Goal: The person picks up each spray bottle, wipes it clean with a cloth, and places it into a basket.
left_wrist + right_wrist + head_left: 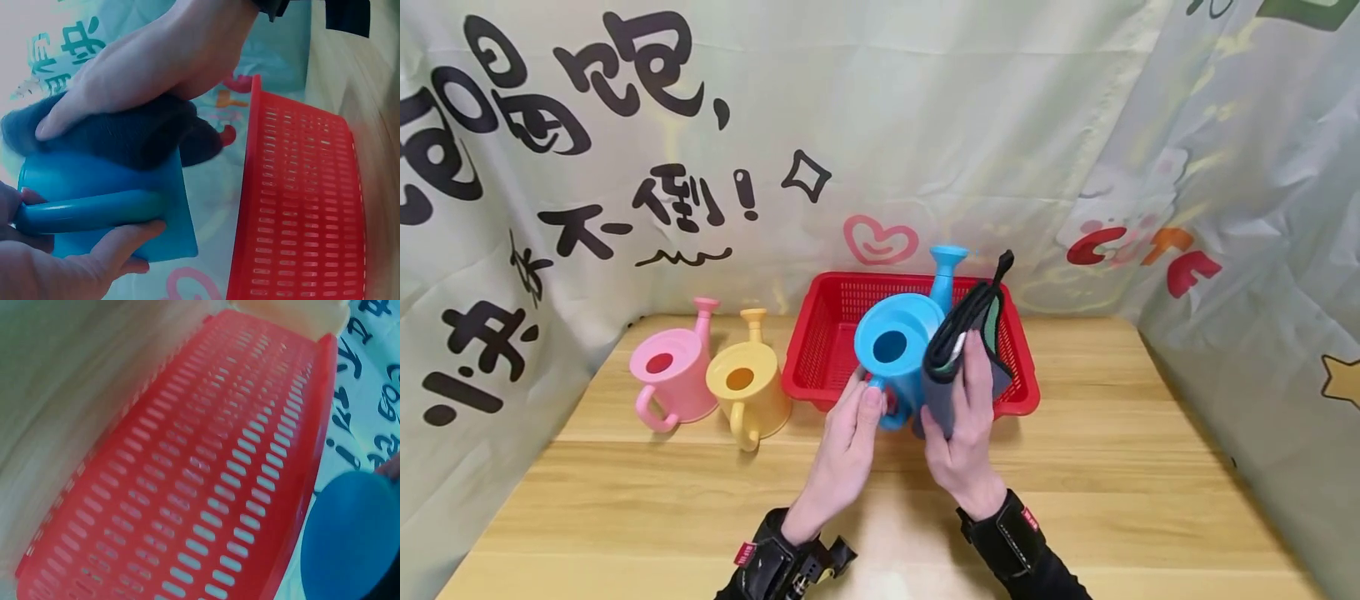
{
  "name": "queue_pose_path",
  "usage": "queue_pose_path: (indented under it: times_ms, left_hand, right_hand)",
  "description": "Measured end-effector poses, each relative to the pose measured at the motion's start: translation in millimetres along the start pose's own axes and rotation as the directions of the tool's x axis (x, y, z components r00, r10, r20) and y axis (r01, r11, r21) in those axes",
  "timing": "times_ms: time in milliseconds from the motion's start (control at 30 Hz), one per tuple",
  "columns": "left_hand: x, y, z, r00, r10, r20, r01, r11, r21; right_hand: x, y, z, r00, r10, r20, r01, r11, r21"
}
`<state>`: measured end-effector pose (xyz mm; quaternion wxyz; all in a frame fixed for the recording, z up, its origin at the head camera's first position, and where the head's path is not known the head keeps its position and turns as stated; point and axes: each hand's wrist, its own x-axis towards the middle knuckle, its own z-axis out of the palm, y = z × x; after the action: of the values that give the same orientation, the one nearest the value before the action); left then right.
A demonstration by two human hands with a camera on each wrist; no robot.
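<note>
Over the red basket, my left hand point(847, 433) grips the handle of a blue watering can point(898, 333). In the left wrist view its fingers and thumb curl round the blue handle point(94, 212). My right hand point(964, 429) holds a folded dark grey cloth point(958, 358) with a black edge and loop against the can's right side. The can's spout point(946, 267) points up and away. Only the can's rounded blue underside point(350, 534) shows large in the right wrist view.
A red plastic basket point(820, 333) with slotted walls stands at the table's back. To its left are a yellow watering can point(763, 392) and a pink one point(688, 375) on the wooden table point(1112, 467). A printed cloth backdrop point(925, 125) hangs behind.
</note>
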<state>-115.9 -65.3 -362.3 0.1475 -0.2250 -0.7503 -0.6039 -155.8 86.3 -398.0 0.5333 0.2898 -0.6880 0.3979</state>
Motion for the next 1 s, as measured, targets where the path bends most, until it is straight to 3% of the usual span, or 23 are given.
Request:
queue_pose_path:
  times_ms: [200,600,733,833,1000]
  left_hand:
    - [-5.1,1.5,2.6,1.0,0.006,-0.028,-0.004,0.999,0.041]
    - [-8.7,6.6,5.1,0.999,0.034,-0.022,-0.032,0.995,0.095]
    - [-7.3,7.7,3.9,1.0,0.003,0.014,-0.004,0.997,0.08]
    - [-6.4,8.3,1.5,0.998,-0.032,0.053,0.029,0.998,0.056]
    - [-6.6,7.0,-3.7,0.993,-0.031,0.114,0.029,0.999,0.017]
  right_hand:
    - [-8,-5,9,0.987,-0.161,-0.007,0.158,0.976,-0.149]
    - [-8,-6,10,0.982,-0.19,-0.018,0.184,0.97,-0.159]
    - [0,-4,3,0.992,-0.126,-0.005,0.125,0.986,-0.108]
    - [7,-1,-6,1.0,-0.016,0.026,0.016,1.0,0.017]
    - [13,3,-20,0.988,0.119,0.099,-0.139,0.965,0.222]
